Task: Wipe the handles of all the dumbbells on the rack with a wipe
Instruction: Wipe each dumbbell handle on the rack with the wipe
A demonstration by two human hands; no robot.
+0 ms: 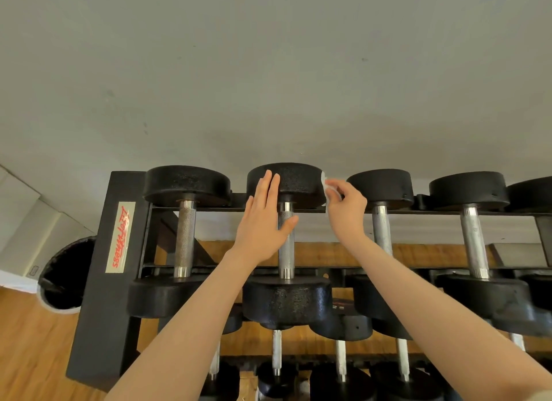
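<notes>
A black rack holds a top row of black dumbbells with knurled metal handles. My left hand lies flat with straight fingers over the second dumbbell from the left, its fingertips on the far head and its thumb against the handle. My right hand pinches a small white wipe just right of that dumbbell's far head, between it and the third dumbbell. A lower row of smaller dumbbells shows beneath my forearms.
A grey wall rises right behind the rack. A round black bin stands on the wooden floor left of the rack. More dumbbells continue to the right along the top row.
</notes>
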